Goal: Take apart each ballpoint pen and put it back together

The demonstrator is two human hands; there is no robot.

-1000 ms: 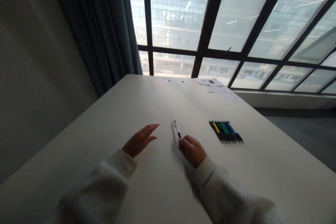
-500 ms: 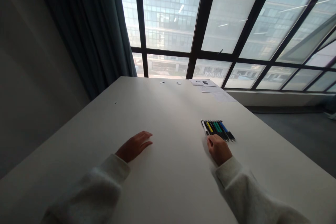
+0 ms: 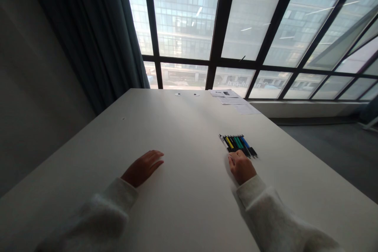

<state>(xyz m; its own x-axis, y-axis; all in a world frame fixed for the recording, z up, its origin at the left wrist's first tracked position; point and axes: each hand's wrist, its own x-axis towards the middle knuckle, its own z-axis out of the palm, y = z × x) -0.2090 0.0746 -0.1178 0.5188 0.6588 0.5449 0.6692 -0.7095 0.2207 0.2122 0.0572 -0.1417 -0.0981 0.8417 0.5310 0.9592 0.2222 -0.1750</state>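
A row of pens (image 3: 238, 143) lies side by side on the white table (image 3: 189, 204), right of the middle. White, yellow, green, blue and black barrels show among them. My right hand (image 3: 242, 166) rests at the near ends of the row, its fingers curled and closed. It covers some of the pens' lower tips, and whether a pen is pinched between the fingers is hidden. To the left, my left hand (image 3: 143, 167) is over the bare tabletop, fingers stretched and thumb apart, holding nothing.
Printed papers (image 3: 226, 96) lie at the table's far right edge. Two small white pieces with dark dots (image 3: 178, 94) are at the far edge, and a tiny dark speck (image 3: 123, 118) lies on the left. Beyond stand a dark curtain (image 3: 85, 35) and large windows.
The view has shifted slightly, so the table and pens appear a little further left. My right hand sits slightly lower against the pens, showing more of the white one's near end. My left hand stays open.
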